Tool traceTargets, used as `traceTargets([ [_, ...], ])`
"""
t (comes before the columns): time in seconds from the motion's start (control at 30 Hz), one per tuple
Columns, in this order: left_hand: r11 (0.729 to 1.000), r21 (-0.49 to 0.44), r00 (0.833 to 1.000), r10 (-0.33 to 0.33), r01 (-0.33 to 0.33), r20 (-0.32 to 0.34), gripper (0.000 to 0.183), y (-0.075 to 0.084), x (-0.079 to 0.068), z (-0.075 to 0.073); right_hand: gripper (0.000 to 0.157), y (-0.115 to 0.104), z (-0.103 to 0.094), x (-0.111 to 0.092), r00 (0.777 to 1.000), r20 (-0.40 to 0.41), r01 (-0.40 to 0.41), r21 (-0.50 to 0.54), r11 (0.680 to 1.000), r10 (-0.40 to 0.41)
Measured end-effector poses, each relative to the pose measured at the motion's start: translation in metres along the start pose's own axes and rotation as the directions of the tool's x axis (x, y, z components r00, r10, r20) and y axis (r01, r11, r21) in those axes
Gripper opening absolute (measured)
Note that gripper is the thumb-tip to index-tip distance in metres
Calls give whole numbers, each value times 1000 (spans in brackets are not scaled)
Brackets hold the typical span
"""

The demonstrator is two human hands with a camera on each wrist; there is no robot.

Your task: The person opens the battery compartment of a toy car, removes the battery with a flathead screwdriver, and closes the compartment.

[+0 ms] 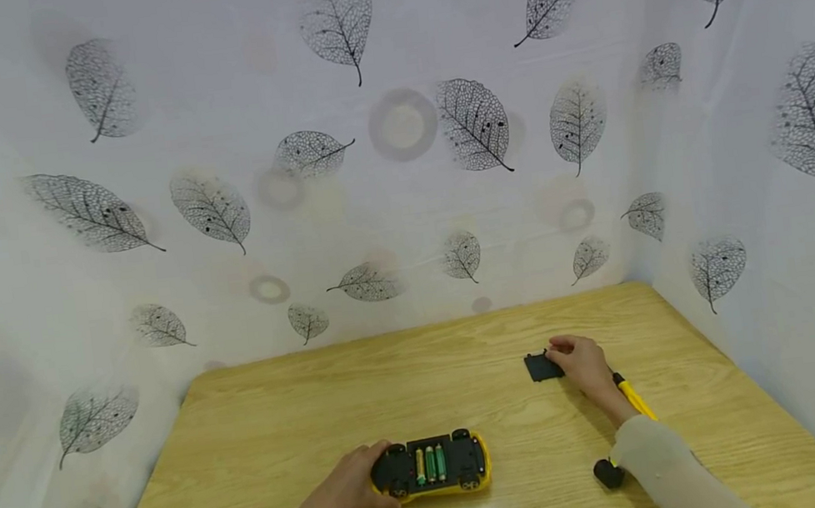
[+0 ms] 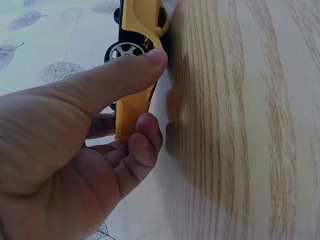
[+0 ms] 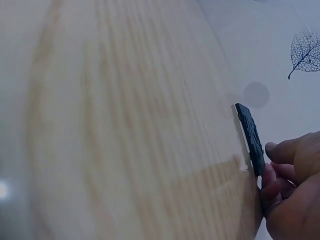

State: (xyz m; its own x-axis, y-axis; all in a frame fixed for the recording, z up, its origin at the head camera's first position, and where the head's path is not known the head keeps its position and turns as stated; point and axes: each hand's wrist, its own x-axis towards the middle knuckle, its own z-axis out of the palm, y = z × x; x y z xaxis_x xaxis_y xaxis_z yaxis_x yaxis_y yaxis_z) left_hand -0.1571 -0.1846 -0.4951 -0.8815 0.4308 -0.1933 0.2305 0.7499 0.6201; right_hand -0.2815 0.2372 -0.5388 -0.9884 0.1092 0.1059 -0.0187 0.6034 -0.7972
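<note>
My left hand (image 1: 354, 486) grips one end of a yellow toy car (image 1: 480, 457), which lies wheels up with its black underside showing. Several green and gold batteries (image 1: 431, 464) sit side by side in its uncovered battery compartment. In the left wrist view, the thumb lies along the yellow body (image 2: 134, 112) by a wheel (image 2: 126, 52), with the fingers curled round the end. Farther back on the right, my right hand (image 1: 581, 364) pinches the near edge of a small black battery cover (image 1: 539, 367). The right wrist view shows the cover (image 3: 250, 137) close to the tabletop.
A yellow handle with a black tip (image 1: 634, 397) lies beside the right wrist, partly hidden by the forearm. A rounded black end piece (image 1: 609, 473) shows left of the sleeve. Leaf-printed white sheeting (image 1: 409, 203) closes off the back and sides of the wooden table (image 1: 303, 400).
</note>
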Motion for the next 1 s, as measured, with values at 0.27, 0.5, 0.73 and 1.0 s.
traceTargets([
  [0.27,1000,15,1000,0,0,4,85,0,1,1,42,-4,-4,-7,1000,28,-13,39,999,12],
  [0.5,1000,19,1000,-5,6,-8,84,2,-1,0,47,-13,-9,-11,1000,25,-19,52,998,18],
  [0.73,1000,7,1000,-19,19,-9,84,1,0,0,48,-20,-22,-19,999,7,33,71,997,-33],
  [1.0,1000,-1,1000,-12,12,-9,83,2,-1,0,47,-29,-49,-37,996,7,84,-2,996,-84],
])
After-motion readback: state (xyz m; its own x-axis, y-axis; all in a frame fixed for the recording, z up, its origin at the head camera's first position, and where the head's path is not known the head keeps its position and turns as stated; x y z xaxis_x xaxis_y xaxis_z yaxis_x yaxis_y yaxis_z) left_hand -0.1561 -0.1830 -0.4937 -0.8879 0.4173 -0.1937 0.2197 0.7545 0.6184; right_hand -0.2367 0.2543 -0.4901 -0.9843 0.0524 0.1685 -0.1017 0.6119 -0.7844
